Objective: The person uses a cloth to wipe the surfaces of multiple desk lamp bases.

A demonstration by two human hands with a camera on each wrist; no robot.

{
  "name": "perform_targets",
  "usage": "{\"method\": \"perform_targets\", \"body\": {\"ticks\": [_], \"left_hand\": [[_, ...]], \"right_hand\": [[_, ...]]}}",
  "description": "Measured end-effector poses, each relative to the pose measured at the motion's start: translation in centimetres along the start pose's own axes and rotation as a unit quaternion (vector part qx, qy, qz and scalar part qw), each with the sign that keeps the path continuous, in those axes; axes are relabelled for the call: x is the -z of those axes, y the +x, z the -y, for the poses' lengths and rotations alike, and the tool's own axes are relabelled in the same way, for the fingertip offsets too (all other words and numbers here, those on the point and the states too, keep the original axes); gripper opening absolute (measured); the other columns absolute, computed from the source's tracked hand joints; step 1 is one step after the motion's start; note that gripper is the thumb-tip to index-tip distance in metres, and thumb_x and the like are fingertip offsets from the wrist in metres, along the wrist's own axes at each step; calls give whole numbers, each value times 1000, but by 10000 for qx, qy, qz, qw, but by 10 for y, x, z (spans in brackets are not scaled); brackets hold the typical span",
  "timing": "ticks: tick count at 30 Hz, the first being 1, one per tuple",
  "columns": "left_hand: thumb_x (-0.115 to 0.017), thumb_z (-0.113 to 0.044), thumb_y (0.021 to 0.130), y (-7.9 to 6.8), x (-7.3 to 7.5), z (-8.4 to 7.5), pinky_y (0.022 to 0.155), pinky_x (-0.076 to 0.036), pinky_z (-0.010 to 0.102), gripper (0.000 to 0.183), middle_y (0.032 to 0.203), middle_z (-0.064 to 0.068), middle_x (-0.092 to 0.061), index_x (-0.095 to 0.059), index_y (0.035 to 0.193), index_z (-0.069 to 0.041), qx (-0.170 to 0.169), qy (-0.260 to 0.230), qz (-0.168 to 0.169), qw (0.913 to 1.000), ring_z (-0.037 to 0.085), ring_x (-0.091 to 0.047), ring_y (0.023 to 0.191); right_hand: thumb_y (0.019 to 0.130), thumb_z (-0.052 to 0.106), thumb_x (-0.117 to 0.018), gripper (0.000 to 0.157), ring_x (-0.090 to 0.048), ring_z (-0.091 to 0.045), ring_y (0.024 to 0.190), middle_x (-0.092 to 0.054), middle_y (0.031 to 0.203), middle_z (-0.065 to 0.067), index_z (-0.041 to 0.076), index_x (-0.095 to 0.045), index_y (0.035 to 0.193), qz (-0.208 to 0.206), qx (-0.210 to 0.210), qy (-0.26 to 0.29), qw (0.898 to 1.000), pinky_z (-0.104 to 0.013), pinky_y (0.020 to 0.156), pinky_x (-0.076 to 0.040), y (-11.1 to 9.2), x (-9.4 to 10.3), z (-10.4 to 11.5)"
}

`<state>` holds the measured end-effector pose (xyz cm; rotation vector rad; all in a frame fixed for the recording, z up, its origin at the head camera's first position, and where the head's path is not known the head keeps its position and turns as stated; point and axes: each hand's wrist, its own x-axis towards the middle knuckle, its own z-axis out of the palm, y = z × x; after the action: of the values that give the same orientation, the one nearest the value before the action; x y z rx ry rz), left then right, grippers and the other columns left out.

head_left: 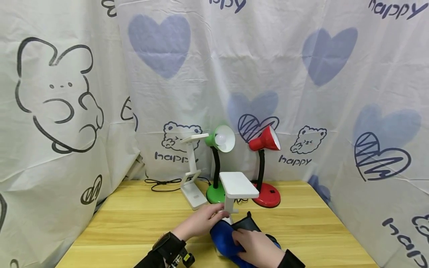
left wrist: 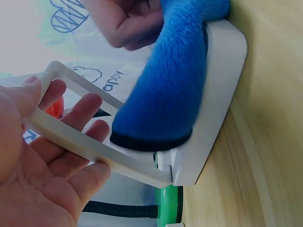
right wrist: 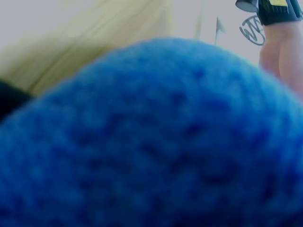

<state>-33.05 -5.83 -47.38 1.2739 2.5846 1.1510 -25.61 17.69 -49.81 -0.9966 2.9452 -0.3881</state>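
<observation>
A white desk lamp [head_left: 238, 185] with a flat rectangular head stands at the front of the table. My left hand [head_left: 202, 221] grips its open rectangular bracket [left wrist: 71, 139], thumb on one side and fingers through the frame. In the left wrist view, a fuzzy blue cloth [left wrist: 165, 90] with a dark edge lies over the lamp's white base [left wrist: 222, 80]. My right hand [head_left: 259, 247] holds this cloth bunched in curled fingers, and a black part of it sticks up beside the lamp. Blue pile [right wrist: 156, 142] fills most of the right wrist view and hides the right fingers there.
Behind stand another white folding lamp [head_left: 191, 160], a green lamp [head_left: 216, 163] and a red lamp [head_left: 266, 193]. A black cable [head_left: 164, 182] lies coiled at the back left. A printed curtain [head_left: 214, 74] hangs along the back and sides of the wooden table [head_left: 134, 216].
</observation>
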Motion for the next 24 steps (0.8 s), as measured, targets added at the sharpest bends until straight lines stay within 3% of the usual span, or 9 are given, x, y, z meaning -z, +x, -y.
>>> {"method": "perform_targets", "body": {"ticks": [7, 15, 20, 24], "left_hand": [[-39, -49, 103, 0, 0, -1, 85, -52, 26, 32, 116, -15, -67, -61, 119, -32, -2, 55, -41, 10000, 0, -62, 104], [-40, -49, 103, -1, 0, 0, 86, -53, 27, 32, 118, -13, -68, -61, 121, -33, -25, 47, -77, 10000, 2, -64, 105], [-40, -48, 103, -2, 0, 0, 85, -53, 25, 34, 120, -10, -68, -62, 122, -29, -108, 99, -90, 9999, 1, -63, 105], [-40, -48, 103, -2, 0, 0, 84, -52, 24, 36, 118, -13, -67, -62, 122, -27, -77, 102, -73, 9999, 0, -62, 104]], "right_hand": [[85, 26, -75, 25, -43, 1, 61, -45, 75, 16, 31, -51, 87, -79, 89, -67, 9999, -19, 53, -35, 2, -2, 1], [88, 36, -71, 22, -40, -1, 57, -42, 75, 16, 30, -51, 92, 27, 420, -1048, 9936, -20, 51, -34, 22, -10, 24], [89, 36, -71, 22, -39, 0, 54, -41, 76, 15, 28, -51, 92, -171, 642, -865, 9940, -19, 48, -31, 31, -16, 32], [88, 37, -72, 23, -39, 1, 55, -42, 77, 17, 29, -51, 91, -203, 564, -725, 9956, -19, 48, -32, 32, -19, 31]]}}
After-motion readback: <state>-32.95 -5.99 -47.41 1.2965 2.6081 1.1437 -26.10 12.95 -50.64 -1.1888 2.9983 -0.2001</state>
